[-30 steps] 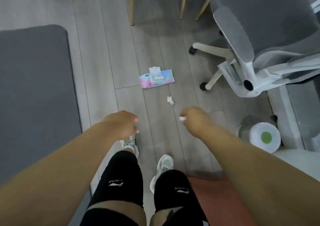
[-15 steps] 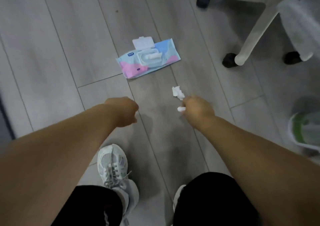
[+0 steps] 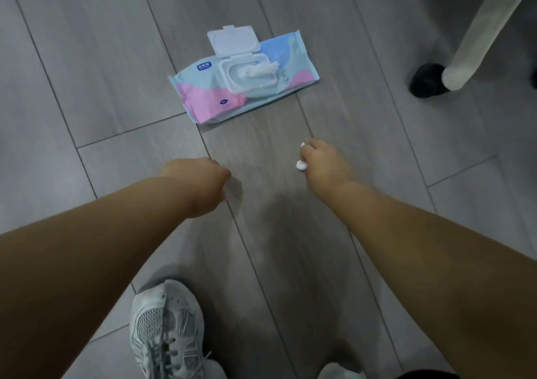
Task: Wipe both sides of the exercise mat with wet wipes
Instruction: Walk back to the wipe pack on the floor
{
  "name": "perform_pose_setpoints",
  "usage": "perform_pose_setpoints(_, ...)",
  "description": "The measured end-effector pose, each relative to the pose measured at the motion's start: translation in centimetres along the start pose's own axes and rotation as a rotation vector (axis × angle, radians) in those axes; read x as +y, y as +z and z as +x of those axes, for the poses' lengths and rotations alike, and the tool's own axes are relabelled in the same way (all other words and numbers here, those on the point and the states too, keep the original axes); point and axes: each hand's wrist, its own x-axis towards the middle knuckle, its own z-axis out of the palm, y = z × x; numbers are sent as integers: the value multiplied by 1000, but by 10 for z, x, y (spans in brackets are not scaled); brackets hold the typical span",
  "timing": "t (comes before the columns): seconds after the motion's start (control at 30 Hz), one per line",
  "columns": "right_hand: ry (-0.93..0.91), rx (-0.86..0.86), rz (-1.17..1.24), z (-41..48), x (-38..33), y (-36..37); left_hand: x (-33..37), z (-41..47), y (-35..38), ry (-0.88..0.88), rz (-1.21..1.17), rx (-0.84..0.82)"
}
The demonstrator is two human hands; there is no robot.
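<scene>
My right hand: fingers curled round wadded wipe. Left hand: fingers curled under, contents unseen. Wipes pack, lid open: I should pin it, draw one sheet.

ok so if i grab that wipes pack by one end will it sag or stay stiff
Probably sags: the wipes pack looks like a soft film pouch, stiff only around the plastic opening. It lies fairly flat, so it is likely light. Its lid is flipped open with a wipe poking out, which might snag or pull further out.
</scene>
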Motion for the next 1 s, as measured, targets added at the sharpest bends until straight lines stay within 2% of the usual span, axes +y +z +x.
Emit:
perform_pose_setpoints(0.2, -38, 11, -96, -27, -11, -26, 0, -24, -12, -29, -48, -44)
perform_pose_setpoints(0.3, -51, -13, -35, -51, -18, -53, 7, -52, -32, -43, -71, -53)
perform_pose_setpoints(0.47, -188, -286, -24, -98, -44, -132, 14, -125, -84, -64, -196, -78)
perform_pose_setpoints(0.6, -163, -402, 44, -139, -75, -209, 5, -201, -139, -114, -290, -76)
perform_pose_setpoints(0.77, -243, -338, -119, -187, -126, -315, -18, -308, -208, -172, -360, -59)
perform_pose_setpoints(1.0, -284, -267, -241, -233, -241, -466, -77, -454, -309, -227, -439, 20)
